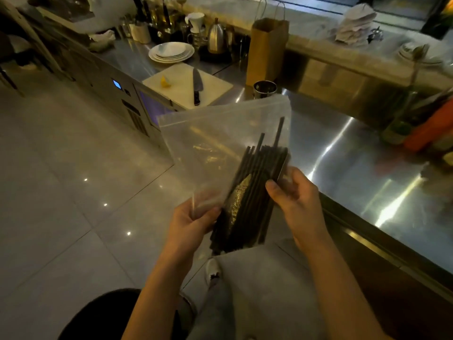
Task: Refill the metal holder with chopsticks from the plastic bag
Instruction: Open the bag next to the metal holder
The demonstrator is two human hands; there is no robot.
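Both hands are closed on the plastic bag [215,133], which is held in the air off the counter's front edge, above the floor tiles. Left hand [193,222]: thumb on the front, fingers curled behind, pinching the bag's lower left side. Right hand [294,195]: thumb pressed on the front, fingers wrapped behind the right side, clamping the bundle through the plastic. The chopsticks [255,190] are dark and all inside the bag, packed along its right side with their ends at the bottom; two stick up higher than the rest. There's a gold-coloured patch among them, can't tell what it is. The bag's top edge is up, can't tell if it's sealed. The metal holder [264,89] stands upright on the steel counter [343,153], behind the bag's top edge, just in front of the brown paper bag [266,50] and near the right corner of the cutting board [181,82]. A knife [196,85] lies on the board.
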